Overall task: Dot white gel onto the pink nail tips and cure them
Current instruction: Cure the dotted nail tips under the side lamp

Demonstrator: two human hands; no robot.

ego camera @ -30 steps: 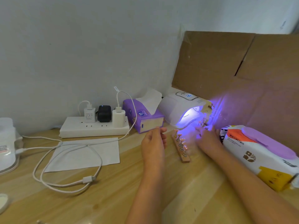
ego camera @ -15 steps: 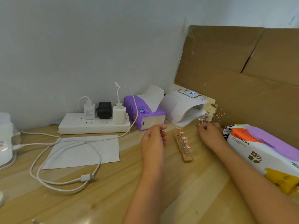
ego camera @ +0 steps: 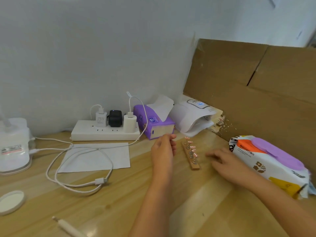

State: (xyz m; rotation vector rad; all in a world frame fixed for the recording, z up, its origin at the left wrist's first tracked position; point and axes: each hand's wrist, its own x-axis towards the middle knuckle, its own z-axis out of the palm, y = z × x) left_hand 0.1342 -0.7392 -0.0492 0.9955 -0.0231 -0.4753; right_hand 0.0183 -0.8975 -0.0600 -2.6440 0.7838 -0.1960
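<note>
Nail tips (ego camera: 191, 147), pink on pegs along a wooden strip (ego camera: 194, 165), sit between the hands. The left hand (ego camera: 163, 148) hovers just left of the strip, fingers curled with thumb to forefinger, though whether it pinches anything cannot be told, and the blurred right hand (ego camera: 224, 162) lies just right of the strip, fingers spread and empty. A careless finger could smear any uncured gel or tip the strip short of the curing lamp (ego camera: 191, 117) behind the strip.

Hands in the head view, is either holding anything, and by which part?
Right hand holds nothing, fingers spread near the wooden nail-tip holder. Left hand pinches thumb to fingers, but no object shows there, so it cannot be told.
</note>
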